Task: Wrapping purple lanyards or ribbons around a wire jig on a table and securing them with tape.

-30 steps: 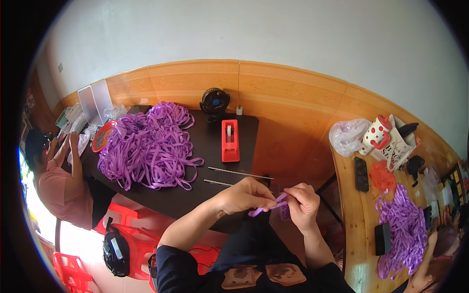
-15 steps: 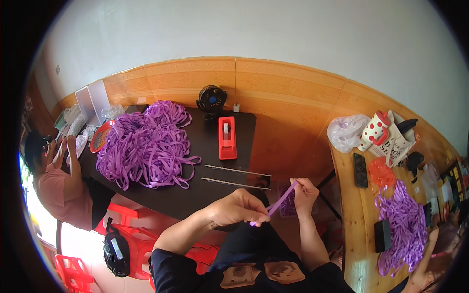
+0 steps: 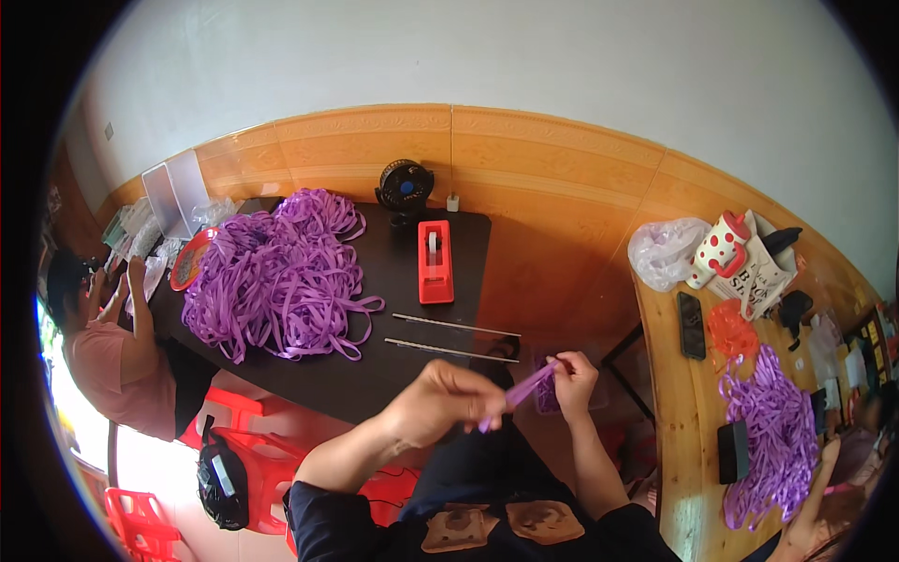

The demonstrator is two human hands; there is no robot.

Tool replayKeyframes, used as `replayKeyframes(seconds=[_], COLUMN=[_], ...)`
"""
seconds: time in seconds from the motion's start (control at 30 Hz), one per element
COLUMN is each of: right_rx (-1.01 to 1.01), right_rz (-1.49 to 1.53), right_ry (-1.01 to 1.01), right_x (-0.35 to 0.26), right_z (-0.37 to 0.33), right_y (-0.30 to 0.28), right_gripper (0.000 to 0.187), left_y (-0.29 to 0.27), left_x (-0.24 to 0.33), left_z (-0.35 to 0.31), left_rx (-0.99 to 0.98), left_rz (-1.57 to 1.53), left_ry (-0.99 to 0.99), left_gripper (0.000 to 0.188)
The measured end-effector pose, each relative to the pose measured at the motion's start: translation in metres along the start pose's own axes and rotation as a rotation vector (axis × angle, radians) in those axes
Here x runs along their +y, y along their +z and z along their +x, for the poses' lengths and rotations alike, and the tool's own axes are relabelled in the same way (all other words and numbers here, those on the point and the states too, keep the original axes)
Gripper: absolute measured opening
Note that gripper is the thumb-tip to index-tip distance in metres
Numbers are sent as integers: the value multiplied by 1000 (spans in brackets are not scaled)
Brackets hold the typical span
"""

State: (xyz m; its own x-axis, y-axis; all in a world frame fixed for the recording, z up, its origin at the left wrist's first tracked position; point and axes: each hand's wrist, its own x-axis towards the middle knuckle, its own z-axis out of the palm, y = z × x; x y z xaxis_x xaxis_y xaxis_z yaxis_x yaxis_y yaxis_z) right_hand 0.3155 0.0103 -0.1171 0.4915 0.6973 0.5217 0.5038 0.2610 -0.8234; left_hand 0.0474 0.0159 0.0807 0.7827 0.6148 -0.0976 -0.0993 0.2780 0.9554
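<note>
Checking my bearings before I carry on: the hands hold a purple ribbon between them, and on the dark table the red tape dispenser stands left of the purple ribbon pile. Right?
Not quite: the head view shows the red tape dispenser right of the purple ribbon pile on the dark table. The left hand and right hand do hold the purple ribbon between them.

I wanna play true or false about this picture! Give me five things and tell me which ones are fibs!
1. The left hand and the right hand both hold a purple ribbon. True.
2. The tape dispenser is blue. False: it is red.
3. Two thin rods lie on the dark table. True.
4. The spotted cup is on the dark table. False: it is over at the wooden table.
5. The fan is black. True.
</note>
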Motion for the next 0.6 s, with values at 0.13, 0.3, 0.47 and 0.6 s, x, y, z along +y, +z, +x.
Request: replayKeyframes(seconds=[0.13, 0.3, 0.47, 0.6], right_rx=[-337, -714, -786, -812], right_rz=[15, 487, 502, 500], right_ry=[142, 732, 851, 845], right_x=[3, -47, -59, -59], right_z=[-42, -65, -72, -73], right_y=[-10, -28, -36, -38], right_gripper=[10, 13, 16, 16], left_y=[-14, -29, -21, -22], left_x=[13, 7, -4, -8], left_z=[34, 72, 80, 85], left_rx=[115, 122, 8, -1], left_rz=[-259, -264, -228, -218], left_ry=[162, 185, 244, 279], left_gripper=[22, 38, 51, 50])
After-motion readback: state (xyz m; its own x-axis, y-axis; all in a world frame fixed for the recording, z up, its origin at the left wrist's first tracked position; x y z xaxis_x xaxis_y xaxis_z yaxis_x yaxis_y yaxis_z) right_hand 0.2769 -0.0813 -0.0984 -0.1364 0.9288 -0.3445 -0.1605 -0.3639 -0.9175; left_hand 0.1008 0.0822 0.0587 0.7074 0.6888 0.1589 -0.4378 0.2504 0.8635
